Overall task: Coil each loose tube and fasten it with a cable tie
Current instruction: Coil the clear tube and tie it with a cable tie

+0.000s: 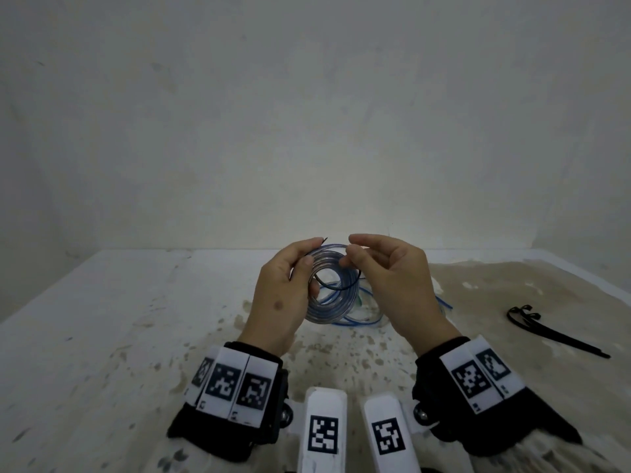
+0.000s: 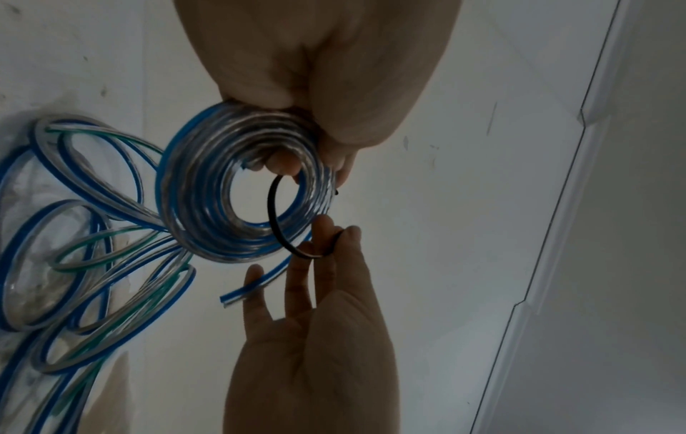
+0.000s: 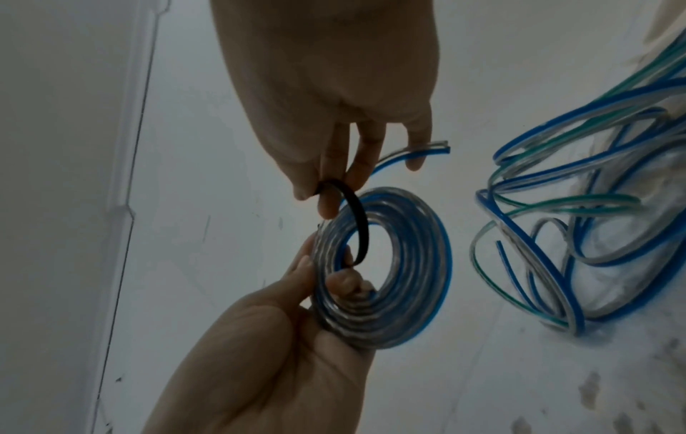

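Note:
A coil of clear tube with a blue stripe (image 1: pixel 324 302) (image 2: pixel 208 188) (image 3: pixel 400 264) is held upright above the table. My left hand (image 1: pixel 309 271) (image 2: pixel 319 152) (image 3: pixel 323 273) grips its left rim, thumb on the front and fingers through the centre. A black cable tie (image 1: pixel 341 287) (image 2: pixel 273 214) (image 3: pixel 359 226) arcs through the coil's hole. One thin end of the tie pokes out above my left thumb. My right hand (image 1: pixel 351 255) (image 2: pixel 334 239) (image 3: pixel 320 194) pinches the tie's other end beside the coil's right rim.
A tangle of loose blue- and green-striped tubes (image 1: pixel 368 315) (image 2: pixel 74 249) (image 3: pixel 575 220) lies on the stained white table (image 1: pixel 102 336) behind the coil. Spare black cable ties (image 1: pixel 546 331) lie at the right. A pale wall rises close behind.

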